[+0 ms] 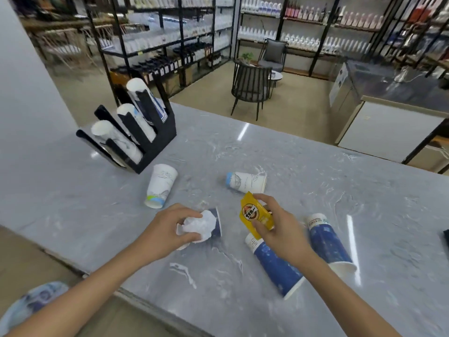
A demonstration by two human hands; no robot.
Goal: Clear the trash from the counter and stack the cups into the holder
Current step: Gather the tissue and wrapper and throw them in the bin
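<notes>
My left hand (pixel 167 224) grips a crumpled white tissue (pixel 199 224) low over the grey marble counter (pixel 315 171). My right hand (pixel 279 222) pinches a yellow wrapper (pixel 256 216) above the counter. Paper cups lie on their sides around my hands: a white cup (pixel 160 184), a white cup with a blue base (pixel 246 182), a small dark blue cup (pixel 217 223) behind the tissue, and two tall blue cups (pixel 277 265) (pixel 329 242). The black cup holder (pixel 158 139) at the back left carries three slanted stacks of cups.
The counter's front edge runs diagonally below my left arm, with a round patterned thing (pixel 31 302) low at the bottom left. A dark object (pixel 445 235) sits at the right edge. Beyond the counter are chairs (pixel 250 88) and shelves of bottles.
</notes>
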